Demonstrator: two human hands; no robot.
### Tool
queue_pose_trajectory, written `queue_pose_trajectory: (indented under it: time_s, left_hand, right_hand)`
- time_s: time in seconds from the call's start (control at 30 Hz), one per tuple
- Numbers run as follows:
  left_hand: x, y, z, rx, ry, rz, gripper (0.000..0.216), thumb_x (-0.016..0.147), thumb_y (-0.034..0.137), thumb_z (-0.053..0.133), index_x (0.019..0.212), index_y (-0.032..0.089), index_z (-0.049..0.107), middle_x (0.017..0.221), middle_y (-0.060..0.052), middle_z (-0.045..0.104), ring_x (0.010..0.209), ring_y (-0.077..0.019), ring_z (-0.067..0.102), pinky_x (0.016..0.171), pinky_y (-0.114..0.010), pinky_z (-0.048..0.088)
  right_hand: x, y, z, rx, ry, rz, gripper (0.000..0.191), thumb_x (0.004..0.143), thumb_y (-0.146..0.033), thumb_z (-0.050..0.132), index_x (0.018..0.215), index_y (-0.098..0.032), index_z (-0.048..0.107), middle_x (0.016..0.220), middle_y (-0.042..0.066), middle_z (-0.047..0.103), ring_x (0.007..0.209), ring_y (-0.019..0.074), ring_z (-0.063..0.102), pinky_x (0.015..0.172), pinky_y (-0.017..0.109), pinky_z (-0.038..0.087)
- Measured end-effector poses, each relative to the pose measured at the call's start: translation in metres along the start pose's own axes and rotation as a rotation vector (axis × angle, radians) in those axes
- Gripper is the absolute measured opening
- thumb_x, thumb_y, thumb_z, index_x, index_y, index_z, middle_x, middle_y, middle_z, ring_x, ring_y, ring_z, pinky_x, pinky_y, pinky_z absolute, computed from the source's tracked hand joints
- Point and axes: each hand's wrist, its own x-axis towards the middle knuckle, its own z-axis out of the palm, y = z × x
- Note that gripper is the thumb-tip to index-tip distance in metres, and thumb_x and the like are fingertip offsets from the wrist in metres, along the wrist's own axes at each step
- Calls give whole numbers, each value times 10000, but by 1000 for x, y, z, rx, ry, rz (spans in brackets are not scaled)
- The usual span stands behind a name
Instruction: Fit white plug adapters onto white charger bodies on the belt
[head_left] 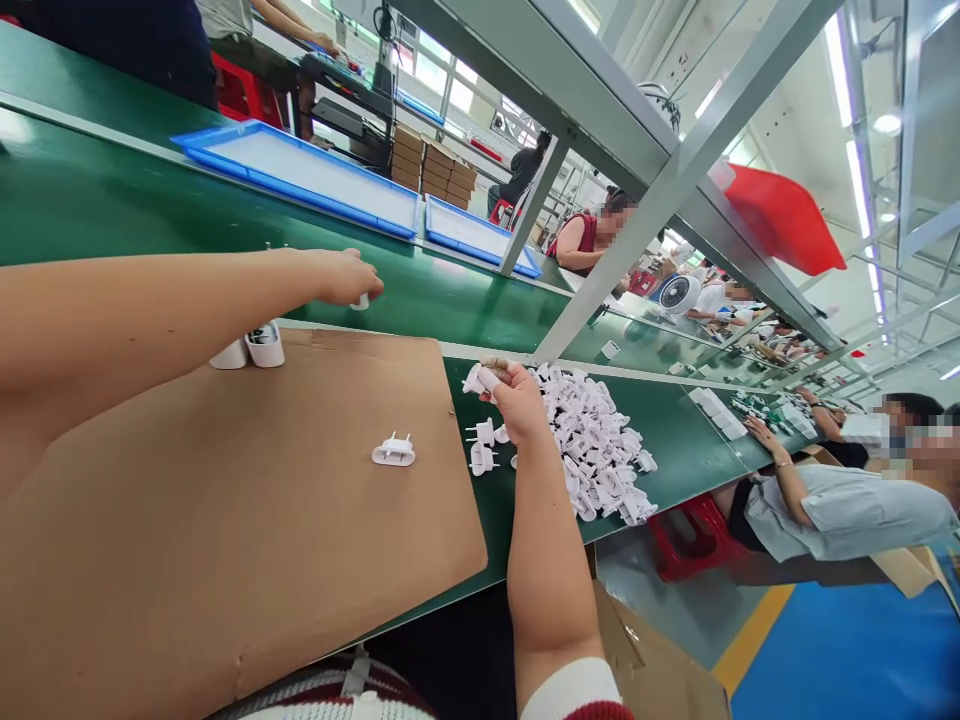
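My left hand (349,278) reaches over the green work surface past the cardboard, its fingers closed on a small white part (361,301) that is mostly hidden. In my right hand (521,400), a white plug piece (475,379) is pinched between thumb and fingers, at the left edge of a heap of white plug pieces (600,440). A single white plug piece (394,451) rests on the cardboard sheet (300,500) with its two pins up. Beyond my left forearm stand white housings (265,346), open at the top and partly covered by the arm.
Blue-rimmed white trays (300,178) lie along the far side of the bench. A grey metal post (600,270) rises slantwise beyond my right hand. To the right, a co-worker in a light shirt (847,510) sits at the same bench. A cardboard box (660,660) stands below.
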Motion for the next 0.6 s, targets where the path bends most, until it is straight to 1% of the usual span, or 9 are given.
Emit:
queue_pose_trajectory:
  time_s: [0.1,0.17,0.23,0.3,0.37,0.43,0.5,0.57,0.6]
  left_hand:
    - [-17,12,-8,-25,115,58,377,1012,250,495,1286,72,682,1280,-153,680,1142,-277,416,1031,-376,390]
    - [-36,30,-4,-92,179,152,398,1031,331,485,1276,87,683,1204,-149,705,1174,-289,435,1018,-358,389]
    - [-57,53,10,-199,208,255,397,1026,394,490,1237,127,696,1128,-139,722,1171,-290,484,966,-330,405]
    - [-76,76,31,-302,248,323,381,1009,442,502,1178,172,711,1088,-137,724,1133,-297,547,919,-334,422]
    - [-88,93,54,-356,295,366,355,987,451,519,1112,195,730,1055,-144,726,1104,-315,588,919,-360,433]
    - [-94,102,74,-412,332,370,353,972,454,527,1099,203,741,1032,-151,727,1102,-329,608,933,-380,443]
    - [-96,103,88,-522,364,350,410,939,497,564,1182,210,724,1099,-146,724,1145,-331,609,958,-382,454]
    - [-96,100,97,-676,399,328,524,881,555,615,1270,210,683,1217,-131,703,1188,-320,603,982,-367,462]
    - [-97,97,100,-749,399,325,553,858,578,628,1265,208,679,1230,-121,698,1169,-309,612,964,-354,473]
  right_hand:
    - [-3,-4,1,111,-90,20,434,560,-249,859,971,-217,722,957,17,761,842,156,695,700,254,572]
    - [-5,-4,2,128,-143,17,449,544,-245,871,967,-214,725,973,27,776,872,172,711,706,257,577]
    - [-7,-4,6,85,-142,-4,426,568,-271,866,965,-210,722,977,36,783,880,179,724,683,248,572]
    - [-9,-1,11,-28,-102,-32,375,625,-308,842,961,-205,711,973,36,776,833,162,723,619,223,552]
    - [-13,1,17,-158,-61,-55,374,690,-344,809,1021,-220,687,945,11,751,728,133,704,524,202,513]
    - [-17,3,24,-220,-49,-64,401,732,-368,785,1090,-246,651,894,-25,716,638,117,681,464,195,487]
    - [-21,3,29,-194,-76,-57,398,744,-384,783,1096,-254,651,857,-40,699,619,116,680,492,214,527]
    - [-23,2,33,-129,-111,-27,395,721,-396,814,1063,-240,692,866,-24,717,667,124,693,594,252,590]
    - [-23,2,35,-105,-128,-6,423,693,-396,843,1062,-235,714,883,-13,729,709,134,703,653,271,611]
